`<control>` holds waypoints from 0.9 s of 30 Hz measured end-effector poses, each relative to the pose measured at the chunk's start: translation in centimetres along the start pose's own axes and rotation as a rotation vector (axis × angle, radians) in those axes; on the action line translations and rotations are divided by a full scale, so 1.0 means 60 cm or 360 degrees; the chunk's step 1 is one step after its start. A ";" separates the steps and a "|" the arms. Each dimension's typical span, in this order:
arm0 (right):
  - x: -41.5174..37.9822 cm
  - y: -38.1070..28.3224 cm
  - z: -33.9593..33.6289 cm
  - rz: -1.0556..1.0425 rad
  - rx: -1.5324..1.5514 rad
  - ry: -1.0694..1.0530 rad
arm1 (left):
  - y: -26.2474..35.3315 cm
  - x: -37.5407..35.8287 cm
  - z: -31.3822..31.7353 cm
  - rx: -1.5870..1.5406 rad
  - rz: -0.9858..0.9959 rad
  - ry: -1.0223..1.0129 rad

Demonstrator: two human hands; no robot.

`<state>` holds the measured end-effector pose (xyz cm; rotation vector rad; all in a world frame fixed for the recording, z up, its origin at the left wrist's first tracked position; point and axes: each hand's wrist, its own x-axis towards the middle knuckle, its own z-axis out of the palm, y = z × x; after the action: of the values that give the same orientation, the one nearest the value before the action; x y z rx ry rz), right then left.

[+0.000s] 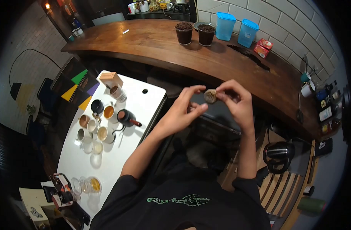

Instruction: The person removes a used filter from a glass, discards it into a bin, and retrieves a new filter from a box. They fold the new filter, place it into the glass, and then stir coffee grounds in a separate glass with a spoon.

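A small round disc (pixel 210 96), dark grey-brown in its middle with a paler rim, is pinched at its right edge by the fingers of my right hand (pixel 237 100). It is held up in front of me; exactly what it is I cannot make out. Just left of it, my left hand (pixel 186 104) has its thumb and forefinger spread in a C shape, apart from the disc and holding nothing I can see. Beyond both hands runs the curved wooden counter (pixel 152 40).
At left, a white table (pixel 123 168) bears several cups, a dark pot with a brown handle (pixel 126 118) and a box (pixel 111 79). Two glasses of dark grounds (pixel 184 35) and blue-lidded containers (pixel 225 27) stand on the counter. A black kettle (pixel 279 155) is at right.
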<state>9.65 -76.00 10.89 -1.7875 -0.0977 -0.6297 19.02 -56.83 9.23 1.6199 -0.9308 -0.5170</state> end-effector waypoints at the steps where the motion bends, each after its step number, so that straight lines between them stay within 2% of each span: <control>1: 0.041 0.002 0.001 -0.0011 -0.0007 -0.0006 | -0.008 0.038 -0.019 -0.0037 0.0075 0.0016; 7: 0.287 0.026 -0.019 -0.0191 -0.0137 -0.0033 | 0.034 0.247 -0.148 0.0403 0.0583 0.0287; 8: 0.322 0.027 -0.024 -0.0176 -0.0143 -0.0026 | 0.038 0.282 -0.169 0.0349 0.0591 0.0224; 9: 0.355 0.028 -0.034 -0.0184 -0.0360 -0.0032 | 0.041 0.317 -0.188 0.0294 0.0594 0.0158; 10: 0.384 0.035 -0.037 -0.0218 -0.0369 -0.0015 | 0.042 0.351 -0.199 0.0034 0.0566 0.0098; 11: 0.410 0.043 -0.039 -0.0250 -0.0378 -0.0002 | 0.049 0.377 -0.211 -0.0008 0.0515 0.0058; 14: 0.474 0.070 -0.050 -0.0320 -0.0448 -0.0028 | 0.032 0.467 -0.234 0.0092 0.0591 0.0044; 16: 0.505 0.086 -0.055 -0.0345 -0.0522 -0.0065 | 0.015 0.513 -0.240 -0.0195 0.0517 0.0100; 19: 0.545 0.107 -0.063 -0.0448 -0.0605 -0.0173 | 0.003 0.552 -0.244 -0.0214 0.0361 0.0181; 25: 0.594 0.109 -0.087 -0.0466 -0.0712 -0.0362 | -0.004 0.601 -0.244 -0.0226 0.0541 0.0204; 27: 0.604 0.121 -0.095 -0.0524 -0.0720 -0.0369 | -0.003 0.605 -0.246 -0.0252 0.0363 0.0173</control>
<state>41.16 -92.57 22.30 -2.3057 -0.4448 -0.7137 51.57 -76.74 18.19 1.3654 -0.9540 -0.3327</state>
